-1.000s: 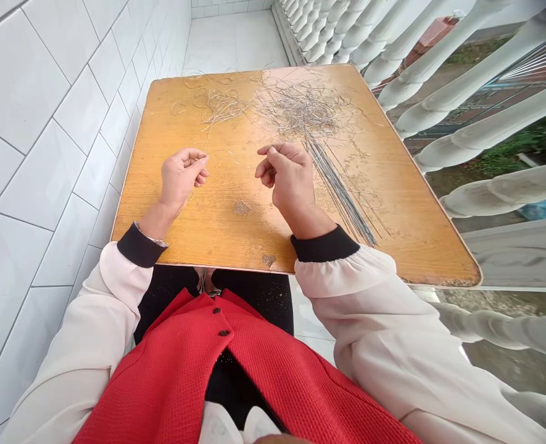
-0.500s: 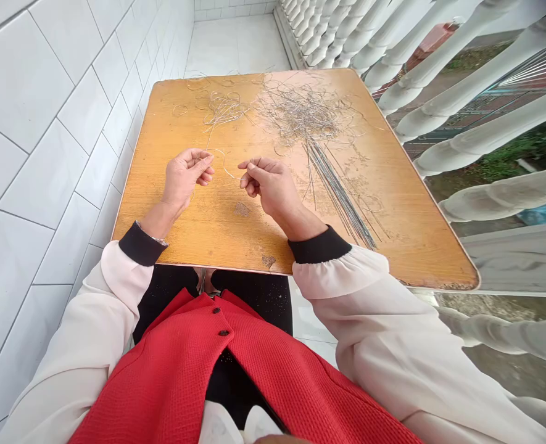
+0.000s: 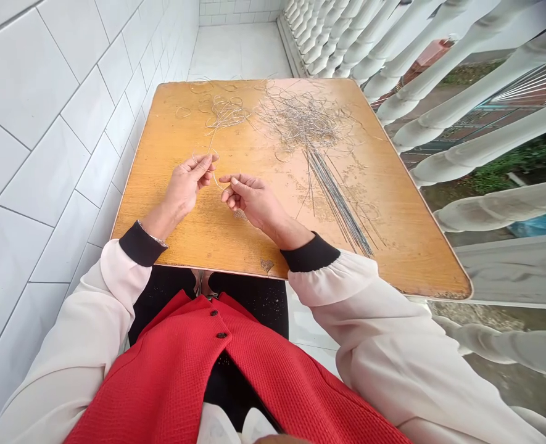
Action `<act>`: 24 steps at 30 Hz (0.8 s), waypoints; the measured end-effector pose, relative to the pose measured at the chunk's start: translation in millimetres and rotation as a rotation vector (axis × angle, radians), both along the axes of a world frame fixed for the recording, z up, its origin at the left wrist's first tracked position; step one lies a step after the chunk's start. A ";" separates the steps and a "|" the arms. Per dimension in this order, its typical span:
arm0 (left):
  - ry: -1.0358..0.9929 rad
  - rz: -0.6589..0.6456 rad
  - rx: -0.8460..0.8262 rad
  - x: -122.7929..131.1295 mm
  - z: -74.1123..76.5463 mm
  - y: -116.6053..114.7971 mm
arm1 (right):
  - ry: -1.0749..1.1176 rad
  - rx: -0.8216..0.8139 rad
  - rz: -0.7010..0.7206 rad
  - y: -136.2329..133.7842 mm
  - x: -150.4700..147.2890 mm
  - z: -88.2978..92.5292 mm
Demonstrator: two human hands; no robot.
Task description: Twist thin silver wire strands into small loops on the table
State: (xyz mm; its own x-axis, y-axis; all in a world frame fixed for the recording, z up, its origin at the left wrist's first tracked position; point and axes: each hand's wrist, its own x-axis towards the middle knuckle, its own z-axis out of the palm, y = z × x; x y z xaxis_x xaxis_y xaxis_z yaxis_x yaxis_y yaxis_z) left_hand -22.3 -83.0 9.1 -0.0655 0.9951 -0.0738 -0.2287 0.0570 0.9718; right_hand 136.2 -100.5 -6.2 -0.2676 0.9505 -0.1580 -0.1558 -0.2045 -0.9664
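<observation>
- Left hand (image 3: pixel 184 188): thumb and forefinger pinched on a thin silver wire (image 3: pixel 215 180), other fingers loosely curled. Not a fist.
- Right hand (image 3: pixel 254 203): palm turned inward, thumb and forefinger pinched close together, just beside the wire's lower run. Can't tell if it has hold of the wire; too thin to resolve at this distance.
- Key relation: wire sits between the hands, over the table, right at the left fingertips. Long axis is a curved arc, running roughly far-to-near from the left hand's grip, bending toward the right fingertips. Left hand is the nearer one, in contact. Right hand is a small gap away at most.
- Above the left hand, the wire seems to continue up toward a small loose tangle of pale wire (image 3: pixel 224 114). Link between them is hard to follow.
- Larger matted heap of wire (image 3: pixel 300 120) lies further out, past the right hand, well apart from both hands.
- Bundle of straight dark rods (image 3: pixel 342 209) fans toward the near edge, to the right of the right hand.
- All of this is on a scuffed orange wooden tabletop (image 3: pixel 138 191), white tiled wall (image 3: pixel 55 154) on the left, white balusters (image 3: pixel 462 105) on the right.
- Cream sleeves with black cuffs (image 3: pixel 310 253), red waistcoat (image 3: pixel 217 364).
</observation>
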 end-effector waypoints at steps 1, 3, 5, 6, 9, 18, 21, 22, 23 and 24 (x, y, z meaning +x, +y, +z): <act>0.029 0.005 0.009 -0.1 -1.4 0.1 | -0.011 0.007 0.000 0.2 0.0 -0.7; 0.067 0.004 0.012 -0.4 -3.5 0.2 | -0.043 0.028 0.016 0.5 -0.2 -2.2; 0.077 -0.031 0.003 -0.9 -4.2 -0.3 | -0.092 0.056 0.028 0.7 -0.1 -3.2; 0.078 -0.059 0.000 -1.2 -3.9 -1.0 | -0.120 0.069 0.024 0.6 0.1 -3.3; 0.080 -0.137 0.000 -2.2 -1.1 -4.1 | -0.197 0.115 -0.005 -0.3 1.2 -2.2; 0.068 -0.265 0.009 -3.9 1.4 -6.1 | -0.297 0.247 -0.026 8.2 10.7 -13.1; 0.136 -0.228 0.030 -4.2 1.6 -4.7 | -0.287 0.357 -0.052 14.8 18.5 -19.6; 0.155 -0.230 0.031 -4.3 2.3 -4.7 | -0.286 0.420 -0.097 16.3 20.6 -20.6; 0.169 -0.241 0.030 -4.3 3.2 -5.0 | -0.292 0.485 -0.143 17.1 22.0 -21.0; 0.180 -0.258 0.029 -4.3 4.1 -5.5 | -0.305 0.543 -0.180 17.3 22.7 -20.8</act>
State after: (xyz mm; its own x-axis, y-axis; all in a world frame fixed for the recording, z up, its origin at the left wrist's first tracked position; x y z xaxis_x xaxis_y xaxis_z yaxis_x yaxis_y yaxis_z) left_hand -26.6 -88.5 13.3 0.1801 0.9821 -0.0555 -0.0342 0.0627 0.9974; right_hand 159.0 -83.2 -27.0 -0.1161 0.9423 0.3141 0.1556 0.3296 -0.9312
